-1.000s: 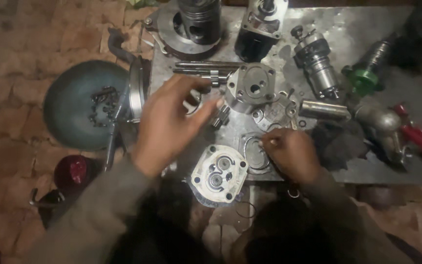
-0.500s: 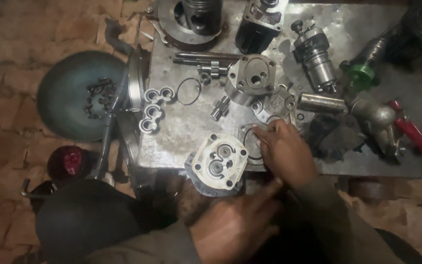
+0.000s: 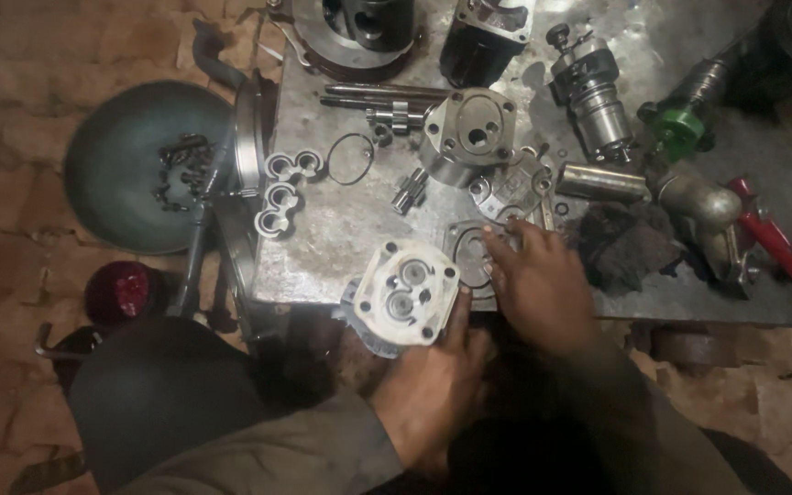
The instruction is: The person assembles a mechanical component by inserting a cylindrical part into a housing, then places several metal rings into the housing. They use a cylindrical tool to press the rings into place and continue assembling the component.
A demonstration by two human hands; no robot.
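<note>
My left hand (image 3: pixel 433 385) grips the lower edge of a pale gear pump housing (image 3: pixel 405 291) with two gears showing in its bores, at the near edge of a metal work plate (image 3: pixel 341 220). My right hand (image 3: pixel 538 280) rests with fingers spread on a flat metal plate with a black seal ring (image 3: pixel 469 249) just right of the housing. A second pump body (image 3: pixel 469 137) and a cover piece (image 3: pixel 515 188) lie beyond.
Figure-eight bushings (image 3: pixel 281 192), a black O-ring (image 3: pixel 352 158), a small gear shaft (image 3: pixel 410 191) and rods (image 3: pixel 382 92) lie on the plate. A round dish with bolts (image 3: pixel 144 165) sits left on the brick floor. Cylinders, a dark rag (image 3: pixel 625 243) and a red-handled tool (image 3: pixel 767 229) crowd the right.
My left hand has pulled back from the middle of the plate, swung down low, and come up to grip the housing's near edge. My right hand stayed on the seal plate.
</note>
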